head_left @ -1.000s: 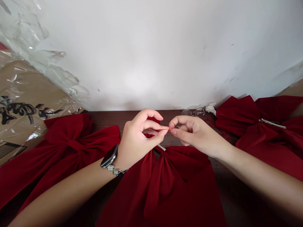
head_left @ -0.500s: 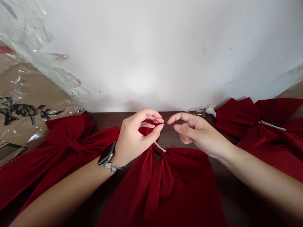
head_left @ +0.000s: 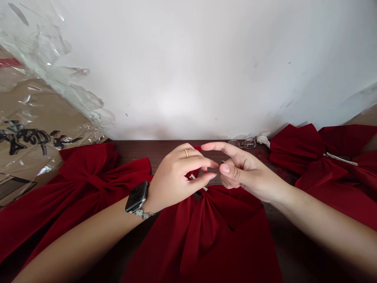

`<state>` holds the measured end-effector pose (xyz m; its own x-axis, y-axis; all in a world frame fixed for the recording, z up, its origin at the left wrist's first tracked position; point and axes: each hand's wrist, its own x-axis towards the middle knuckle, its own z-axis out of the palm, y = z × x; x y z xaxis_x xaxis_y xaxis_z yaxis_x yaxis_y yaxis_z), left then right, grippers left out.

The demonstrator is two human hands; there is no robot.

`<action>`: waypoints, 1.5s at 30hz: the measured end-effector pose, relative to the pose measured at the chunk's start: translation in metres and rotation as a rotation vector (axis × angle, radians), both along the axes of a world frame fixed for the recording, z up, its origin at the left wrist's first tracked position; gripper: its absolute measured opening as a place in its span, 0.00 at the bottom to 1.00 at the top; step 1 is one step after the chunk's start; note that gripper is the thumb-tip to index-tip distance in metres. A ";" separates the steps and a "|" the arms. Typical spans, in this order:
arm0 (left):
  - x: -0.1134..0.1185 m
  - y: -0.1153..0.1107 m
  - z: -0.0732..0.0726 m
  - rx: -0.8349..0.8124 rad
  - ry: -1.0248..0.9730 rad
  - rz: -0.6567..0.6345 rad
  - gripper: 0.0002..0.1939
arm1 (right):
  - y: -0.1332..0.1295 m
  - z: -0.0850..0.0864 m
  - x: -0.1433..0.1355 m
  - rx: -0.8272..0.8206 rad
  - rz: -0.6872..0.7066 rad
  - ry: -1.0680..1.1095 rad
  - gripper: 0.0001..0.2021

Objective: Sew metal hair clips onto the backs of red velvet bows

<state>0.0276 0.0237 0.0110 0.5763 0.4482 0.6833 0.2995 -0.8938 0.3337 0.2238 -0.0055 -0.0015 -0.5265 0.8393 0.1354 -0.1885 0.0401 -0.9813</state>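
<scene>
My left hand (head_left: 188, 169), with a gold ring and a dark-faced watch, hovers over the middle red bow (head_left: 203, 228). Its thumb and index finger are apart, and nothing shows between them. Facing it, my right hand (head_left: 238, 165) has its index finger stretched out and its thumb against the other, curled fingers. A tiny dark tip sticks up by that thumb; what it belongs to is hidden. Below the hands, a silver metal clip (head_left: 204, 189) sits at the gathered centre of the bow, partly covered by my left hand.
Another red bow (head_left: 94, 181) lies at left, and a third red bow (head_left: 312, 173) with a silver clip (head_left: 341, 158) at right. Eyeglasses (head_left: 250, 143) and a crumpled white tissue (head_left: 263, 138) rest against the wall (head_left: 188, 70). A plastic-wrapped cardboard box (head_left: 38, 106) stands at left.
My left hand has turned palm-down and moved right, its fingertips now close to my right thumb. My right index finger has straightened and reaches further left. The bows lie as before.
</scene>
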 end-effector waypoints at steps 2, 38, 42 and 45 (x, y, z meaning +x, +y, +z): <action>0.000 0.002 -0.001 0.069 0.011 0.000 0.04 | 0.000 0.000 -0.001 0.018 0.018 -0.028 0.22; -0.010 0.006 -0.005 0.840 0.025 -0.230 0.11 | -0.001 -0.001 -0.002 0.190 0.170 -0.198 0.07; -0.007 0.003 -0.006 0.792 0.007 -0.214 0.12 | 0.000 -0.002 0.000 0.257 0.174 -0.245 0.07; -0.006 0.001 -0.006 0.765 -0.018 -0.229 0.12 | 0.001 0.000 0.002 0.344 0.171 -0.278 0.06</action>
